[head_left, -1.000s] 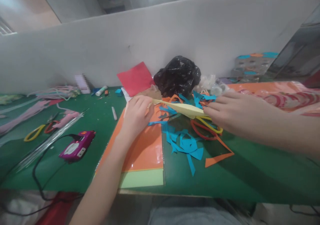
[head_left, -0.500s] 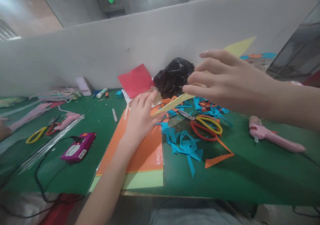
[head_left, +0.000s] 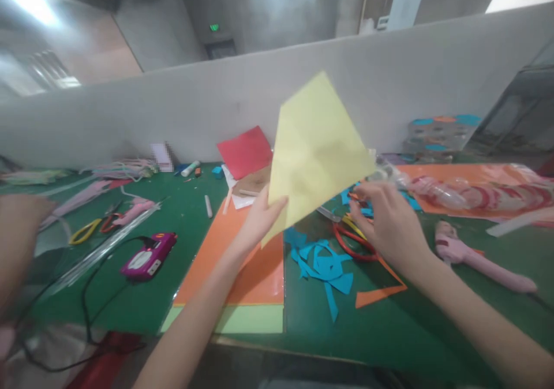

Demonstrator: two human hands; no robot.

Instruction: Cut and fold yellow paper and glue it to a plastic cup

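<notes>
My left hand [head_left: 258,223] holds a yellow sheet of paper [head_left: 314,149] upright by its lower left corner, thumb and fingers pinched on the edge. My right hand [head_left: 386,223] is lower and to the right, over the red and yellow handled scissors [head_left: 357,240] and the blue paper scraps [head_left: 322,260]. Its fingers are curled near the scissors' blades, and whether they grip anything is not clear. Beneath my left arm an orange sheet [head_left: 242,268] lies on a light green sheet [head_left: 251,318].
A pink glue gun [head_left: 476,257] lies right of my right hand. At left are a magenta device [head_left: 149,255] with a black cable, another pink glue gun [head_left: 135,210] and a second pair of scissors [head_left: 93,229]. A red sheet [head_left: 244,151] leans on the grey partition. Another person's hand [head_left: 17,233] shows at far left.
The yellow paper was held low between both hands; my left hand has raised it upright. My right hand let go of it and dropped toward the scissors.
</notes>
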